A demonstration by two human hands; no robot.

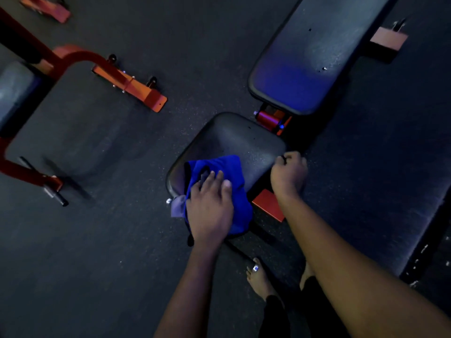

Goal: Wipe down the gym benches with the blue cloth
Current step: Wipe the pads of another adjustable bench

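Left hand [210, 208] on rumpled cloth [230, 167]; padded bench [234, 137]

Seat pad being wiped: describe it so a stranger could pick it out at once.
Find the long back pad running to the upper right. Past the red hinge at its near end lies the seat pad. Unlike that long pad it is short, with the blue cloth on it under the left hand and the right hand gripping its edge.
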